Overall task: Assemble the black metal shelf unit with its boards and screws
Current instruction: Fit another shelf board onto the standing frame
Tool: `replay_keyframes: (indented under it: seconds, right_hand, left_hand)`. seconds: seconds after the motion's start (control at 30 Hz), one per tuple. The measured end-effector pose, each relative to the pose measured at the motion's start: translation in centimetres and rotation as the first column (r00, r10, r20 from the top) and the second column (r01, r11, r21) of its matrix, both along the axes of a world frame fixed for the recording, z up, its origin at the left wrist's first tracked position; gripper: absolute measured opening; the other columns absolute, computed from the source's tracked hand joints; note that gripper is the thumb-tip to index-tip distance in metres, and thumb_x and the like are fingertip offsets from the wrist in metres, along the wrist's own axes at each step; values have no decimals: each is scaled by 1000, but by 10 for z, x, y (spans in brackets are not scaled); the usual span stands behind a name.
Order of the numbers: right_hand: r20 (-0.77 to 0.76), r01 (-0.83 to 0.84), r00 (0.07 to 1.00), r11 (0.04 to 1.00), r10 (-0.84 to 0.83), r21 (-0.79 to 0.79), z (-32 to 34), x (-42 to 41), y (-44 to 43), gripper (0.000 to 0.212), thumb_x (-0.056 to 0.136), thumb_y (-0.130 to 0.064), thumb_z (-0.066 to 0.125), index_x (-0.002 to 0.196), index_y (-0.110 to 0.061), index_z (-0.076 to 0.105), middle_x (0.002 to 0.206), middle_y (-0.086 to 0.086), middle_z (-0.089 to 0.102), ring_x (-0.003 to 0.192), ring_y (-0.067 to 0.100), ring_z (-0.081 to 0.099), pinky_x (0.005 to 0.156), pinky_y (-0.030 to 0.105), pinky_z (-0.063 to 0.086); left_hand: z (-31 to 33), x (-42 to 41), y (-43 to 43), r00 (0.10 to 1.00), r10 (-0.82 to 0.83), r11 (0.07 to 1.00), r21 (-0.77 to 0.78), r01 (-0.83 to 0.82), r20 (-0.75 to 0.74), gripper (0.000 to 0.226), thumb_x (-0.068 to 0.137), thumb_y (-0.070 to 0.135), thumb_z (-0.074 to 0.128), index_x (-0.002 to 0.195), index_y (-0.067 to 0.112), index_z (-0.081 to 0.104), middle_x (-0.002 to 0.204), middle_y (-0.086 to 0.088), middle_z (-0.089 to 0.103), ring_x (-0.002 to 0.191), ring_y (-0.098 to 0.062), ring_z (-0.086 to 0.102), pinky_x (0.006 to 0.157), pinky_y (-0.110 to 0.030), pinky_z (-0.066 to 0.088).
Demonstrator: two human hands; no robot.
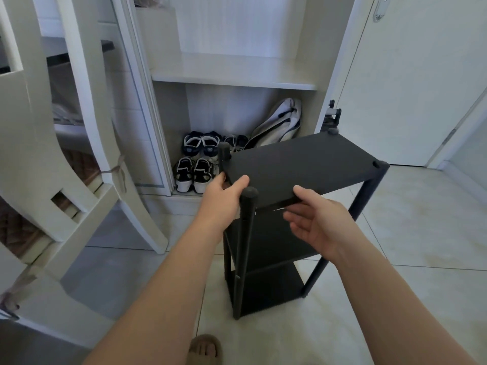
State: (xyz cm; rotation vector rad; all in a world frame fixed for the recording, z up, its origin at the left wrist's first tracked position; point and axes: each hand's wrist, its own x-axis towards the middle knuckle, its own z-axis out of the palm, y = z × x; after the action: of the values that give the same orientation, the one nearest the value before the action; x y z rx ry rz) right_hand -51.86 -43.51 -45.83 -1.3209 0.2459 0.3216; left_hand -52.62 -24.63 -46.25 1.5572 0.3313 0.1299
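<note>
The black metal three-board shelf unit [268, 238] stood upright on the pale tiled floor [400, 248]. The left hand [224, 198] gripped the near-left edge of its top board [303, 164]. The right hand [316, 225] was half open, thumb on the front edge, fingers loose beneath. The unit probably handled stiff, light and smooth, so the posts looked the safest hold.

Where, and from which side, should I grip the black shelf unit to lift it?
Probably the top board, by its long near edge, from the near side: that edge is thin and lies free between the two corner posts, with room beneath.
</note>
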Motion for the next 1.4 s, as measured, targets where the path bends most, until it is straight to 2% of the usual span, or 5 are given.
replay_keyframes:
  seconds: [0.47,0.83,1.13,1.27,1.4]
  right_hand:
    - [21,130,991,990,-131,64,4,-5,-5,38,88,-38,77,116,-15,68,100,8,78,83,20,77,57,27,56]
    - [100,300,944,944,-315,135,8,-10,-10,30,95,-35,71,111,-11,65,94,9,78,82,22,77,62,29,61]
    - [292,190,956,810,-25,-555,23,-27,-22,38,100,-39,57,78,-11,70,65,2,72,49,8,63,47,21,45]
    - [653,565,744,657,-144,-499,21,-31,-34,14,94,-28,61,80,-31,63,76,-17,67,67,-1,60,63,22,44]
    - [735,695,638,582,-228,-423,15,-21,-56,23,93,-25,64,114,-29,55,118,-12,54,115,8,51,96,28,40]
  left_hand:
    - [-1,7,6,954,273,900,-316,-299,-126,36,98,51,48,109,28,73,104,3,73,104,-21,61,94,-39,48]
    - [-13,8,1,941,300,947,69,-313,154,49,103,36,52,146,27,30,118,12,49,96,0,52,74,-9,38]
    - [-3,-25,-42,764,189,629,521,-577,617,54,90,37,61,139,21,47,145,0,45,136,-19,40,111,-31,29]
    - [-7,-30,-52,870,-125,826,536,-175,477,18,100,35,55,88,23,62,77,10,60,73,-7,59,67,-30,50]
    - [-4,-28,-64,966,-255,931,260,255,-32,33,96,61,48,97,32,65,88,10,72,80,-7,67,76,-32,51]
